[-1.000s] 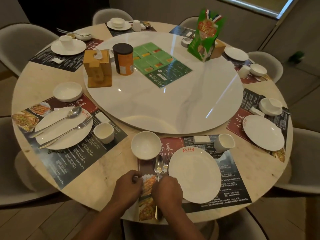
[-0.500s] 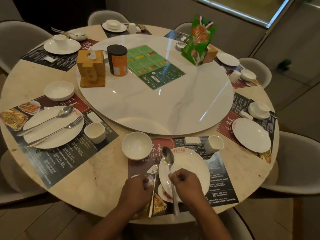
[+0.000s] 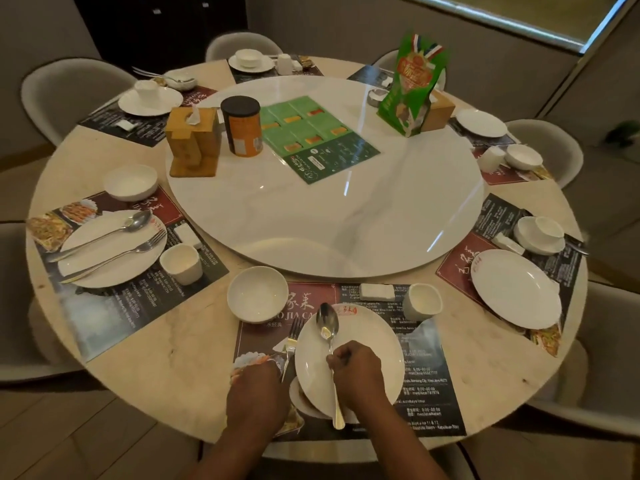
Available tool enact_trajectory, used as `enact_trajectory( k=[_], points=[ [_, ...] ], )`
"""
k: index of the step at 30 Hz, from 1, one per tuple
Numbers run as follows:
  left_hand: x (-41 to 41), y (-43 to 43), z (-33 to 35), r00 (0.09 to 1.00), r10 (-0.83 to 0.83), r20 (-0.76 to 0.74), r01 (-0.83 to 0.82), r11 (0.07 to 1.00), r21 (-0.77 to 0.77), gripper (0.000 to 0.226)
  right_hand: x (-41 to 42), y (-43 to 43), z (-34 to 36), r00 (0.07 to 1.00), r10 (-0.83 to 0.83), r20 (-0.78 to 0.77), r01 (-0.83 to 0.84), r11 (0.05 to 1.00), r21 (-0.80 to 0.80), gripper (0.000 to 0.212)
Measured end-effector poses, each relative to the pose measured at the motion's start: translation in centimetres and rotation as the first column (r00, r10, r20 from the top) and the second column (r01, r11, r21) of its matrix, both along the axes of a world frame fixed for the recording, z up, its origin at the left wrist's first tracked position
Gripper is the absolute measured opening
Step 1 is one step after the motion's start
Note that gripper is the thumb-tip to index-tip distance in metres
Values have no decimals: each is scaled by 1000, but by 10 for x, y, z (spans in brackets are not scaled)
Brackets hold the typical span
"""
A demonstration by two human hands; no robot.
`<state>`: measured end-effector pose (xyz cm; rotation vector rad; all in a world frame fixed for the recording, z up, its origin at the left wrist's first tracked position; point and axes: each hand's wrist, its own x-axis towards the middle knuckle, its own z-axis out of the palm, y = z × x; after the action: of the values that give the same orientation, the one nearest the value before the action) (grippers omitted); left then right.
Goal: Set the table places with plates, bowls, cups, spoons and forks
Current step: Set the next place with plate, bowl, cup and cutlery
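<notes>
At the near place a white plate [image 3: 367,341] lies on a dark placemat [image 3: 429,382]. My right hand [image 3: 356,372] grips a spoon [image 3: 328,327] by its handle, with the bowl of the spoon over the plate. My left hand [image 3: 258,393] holds a fork [image 3: 291,344] just left of the plate, tines pointing away. A white bowl [image 3: 258,294] stands at the mat's far left corner and a white cup [image 3: 420,301] at its far right, beside a folded napkin [image 3: 376,292].
The left place has a plate [image 3: 110,249] with spoon and fork on it, a cup [image 3: 180,263] and a bowl [image 3: 131,182]. A white turntable [image 3: 346,220] in the middle carries a tissue box [image 3: 193,145], an orange can [image 3: 242,126], a menu and a green bag [image 3: 414,88]. Chairs ring the table.
My right hand has lifted the spoon from beside the plate and brought it over the plate. My left hand has stayed on the fork at the plate's left.
</notes>
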<state>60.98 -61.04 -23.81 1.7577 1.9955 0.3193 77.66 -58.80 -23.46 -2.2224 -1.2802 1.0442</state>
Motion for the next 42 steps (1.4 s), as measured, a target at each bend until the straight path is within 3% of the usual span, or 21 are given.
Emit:
enact_trajectory(
  k=[4,8,11,14,21,23,26,30,42],
  points=[
    [9,0,7,998,65,15,-65,997,-33,21,2,2,-2,999,43,18,-44,999,22,6],
    [10,-3,5,981,194,24,-192,979,-72,36,2,3,-2,995,87,58,-89,996,19,12],
    [9,-2,4,972,232,-25,-234,964,-126,23,2,4,-1,985,130,112,-131,991,8,14],
    [8,-2,5,967,255,-8,-253,956,-149,24,2,5,-2,978,160,135,-162,987,0,17],
    [1,-7,9,942,331,47,-318,930,-186,14,12,6,-2,978,188,89,-191,981,19,17],
    [3,-7,16,939,334,83,-319,935,-158,17,18,5,0,980,190,67,-194,979,58,17],
    [22,-3,30,923,290,255,-271,957,-106,17,28,5,3,981,191,-13,-185,961,205,13],
    [66,6,40,883,230,409,-188,972,-141,9,39,3,11,955,165,-246,-116,972,204,13],
    [115,11,25,808,257,531,-139,958,-252,10,74,3,3,981,44,-187,-12,985,171,14]
  ],
)
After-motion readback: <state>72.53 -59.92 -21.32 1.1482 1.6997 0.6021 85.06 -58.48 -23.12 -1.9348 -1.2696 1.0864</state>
